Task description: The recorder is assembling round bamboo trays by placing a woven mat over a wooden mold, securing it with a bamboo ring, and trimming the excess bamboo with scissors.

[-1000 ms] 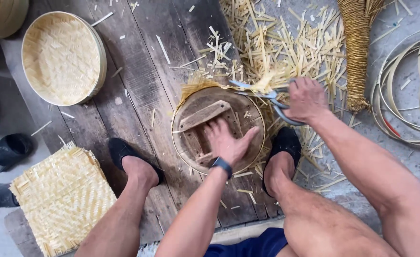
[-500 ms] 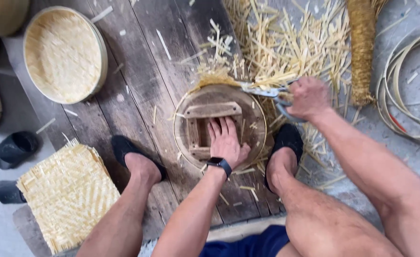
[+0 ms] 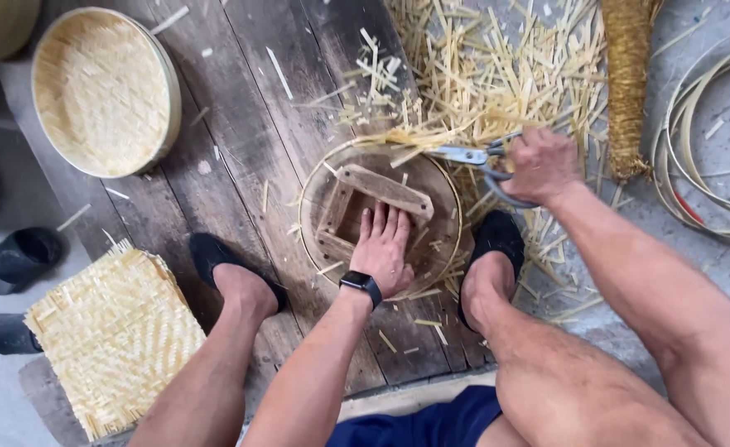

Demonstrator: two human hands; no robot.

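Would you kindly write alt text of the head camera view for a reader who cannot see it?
Seen from above, a seated person's left hand presses on a round wooden form on dark floorboards, while the right hand works scissors at its far edge. Cut bamboo strips litter the floor; a round woven tray and a woven mat lie left.

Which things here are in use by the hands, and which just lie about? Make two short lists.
In use: left hand pressing on the round wooden form; right hand holding scissors at the form's straw edge.

Lying about: round woven tray, square woven mat, straw clippings, coiled strips, straw bundle.
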